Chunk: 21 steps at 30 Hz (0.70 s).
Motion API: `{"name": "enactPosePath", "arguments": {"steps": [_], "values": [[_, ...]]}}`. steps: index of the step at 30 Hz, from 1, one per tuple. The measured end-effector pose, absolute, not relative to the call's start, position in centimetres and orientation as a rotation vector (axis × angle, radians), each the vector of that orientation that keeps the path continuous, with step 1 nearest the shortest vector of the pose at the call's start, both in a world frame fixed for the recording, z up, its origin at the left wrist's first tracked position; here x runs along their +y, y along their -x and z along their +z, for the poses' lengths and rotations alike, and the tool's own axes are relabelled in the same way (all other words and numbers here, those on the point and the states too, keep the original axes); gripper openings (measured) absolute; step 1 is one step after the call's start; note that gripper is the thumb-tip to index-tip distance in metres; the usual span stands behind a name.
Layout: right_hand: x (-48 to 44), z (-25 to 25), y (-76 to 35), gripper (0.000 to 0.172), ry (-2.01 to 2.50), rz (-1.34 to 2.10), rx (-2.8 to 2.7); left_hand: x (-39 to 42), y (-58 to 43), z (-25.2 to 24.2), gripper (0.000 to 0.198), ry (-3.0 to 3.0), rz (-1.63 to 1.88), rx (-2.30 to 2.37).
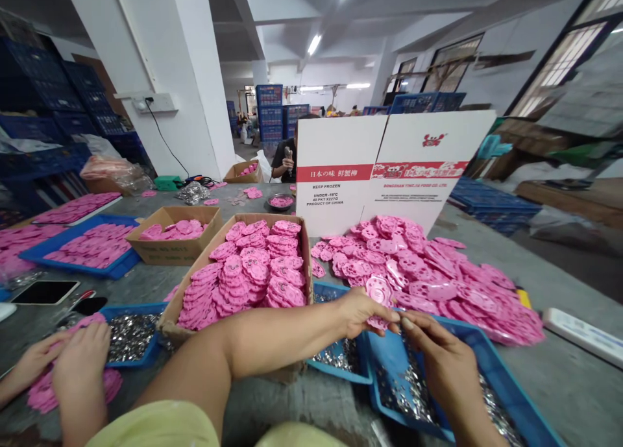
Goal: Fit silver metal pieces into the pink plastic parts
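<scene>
My left hand [357,312] is closed on a flat pink plastic piece [379,292] with a scalloped edge and cut-out holes. My right hand [440,351] has its thumb and fingers pinched together at the near right edge of that piece. Whatever lies between those fingertips is too small and too covered to make out. Both hands are above two blue trays: a large tray [389,351] on the right and a smaller tray [343,373] beside it, each with small shiny metal parts. Just beyond lies a loose heap of similar pink pieces [438,281].
Left of my hands stands a cardboard box [168,314] of stacked pink pieces. A white printed carton panel [335,217] rises behind the heap. At far left, another person's hands [80,362] hold pink pieces near a blue tray [139,361]. A white bar-shaped object [584,333] lies right.
</scene>
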State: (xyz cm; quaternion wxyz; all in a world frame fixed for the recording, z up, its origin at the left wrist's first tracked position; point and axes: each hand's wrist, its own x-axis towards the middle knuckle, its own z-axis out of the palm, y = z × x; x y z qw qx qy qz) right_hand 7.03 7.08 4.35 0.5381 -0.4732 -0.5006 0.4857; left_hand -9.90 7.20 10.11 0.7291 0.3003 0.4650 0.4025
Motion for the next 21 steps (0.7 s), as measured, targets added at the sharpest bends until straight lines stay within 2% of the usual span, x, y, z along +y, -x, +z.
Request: {"name": "enactPosePath", "arguments": {"steps": [3,8,11,15,21], "values": [[6.9,4.4,-6.8,0.034,1.116,1.130,-1.188,7.2,10.0,10.0,0.042,-0.689,0.918,1.018],[6.7,5.4,-6.2,0.028,1.081,1.030,-1.182,7.1,10.0,10.2,0.050,-0.734,0.974,0.955],[6.6,6.3,-5.8,0.023,1.047,0.994,-1.232,7.0,10.0,10.7,0.048,-0.751,0.995,0.974],[7.0,7.0,-5.2,0.024,0.996,1.055,-1.178,7.3,10.0,11.0,0.034,-0.818,1.026,0.978],[7.5,6.7,-4.9,0.023,0.907,1.113,-1.111,7.8,9.9,11.1,0.040,-0.878,1.077,0.963]]}}
